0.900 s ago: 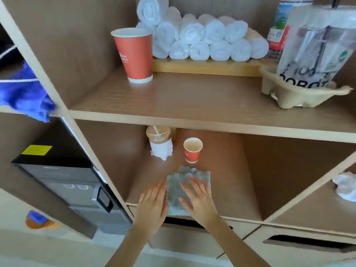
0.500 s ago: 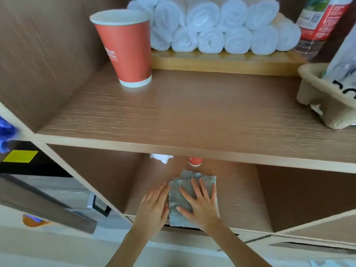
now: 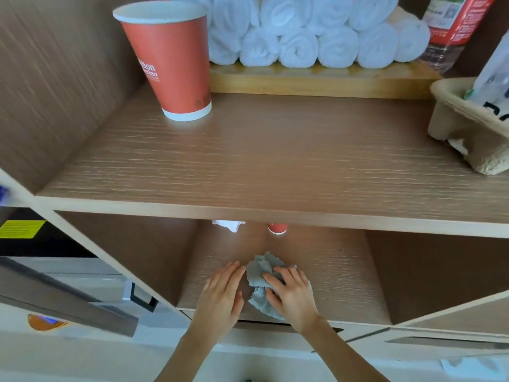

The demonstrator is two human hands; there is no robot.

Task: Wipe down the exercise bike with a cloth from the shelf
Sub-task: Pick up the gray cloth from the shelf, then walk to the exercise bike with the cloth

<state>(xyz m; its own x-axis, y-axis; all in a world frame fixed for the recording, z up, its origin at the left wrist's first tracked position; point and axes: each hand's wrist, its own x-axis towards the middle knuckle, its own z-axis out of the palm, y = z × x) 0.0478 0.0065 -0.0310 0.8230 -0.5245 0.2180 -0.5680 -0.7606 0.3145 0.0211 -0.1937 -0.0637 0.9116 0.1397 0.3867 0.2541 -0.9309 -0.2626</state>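
A grey cloth (image 3: 260, 274) lies crumpled near the front of the lower shelf (image 3: 338, 285). My right hand (image 3: 293, 295) sits on top of it with fingers curling in and gathering the fabric. My left hand (image 3: 221, 295) rests flat on the shelf board just left of the cloth, fingers straight, its fingertips close to the cloth's edge. The exercise bike is not in view.
The upper shelf (image 3: 275, 166) overhangs the hands and carries a tall red paper cup (image 3: 168, 59), rolled white towels (image 3: 303, 31) on a wooden tray, a bottle (image 3: 451, 28) and a pulp cup carrier (image 3: 468, 125). A small red cup (image 3: 277, 229) and white wad (image 3: 228, 225) stand deeper on the lower shelf.
The cloth, flat before, is now bunched up under my right hand, whose fingers have curled into it. My left hand has slid off the cloth. The camera has moved closer and lower.
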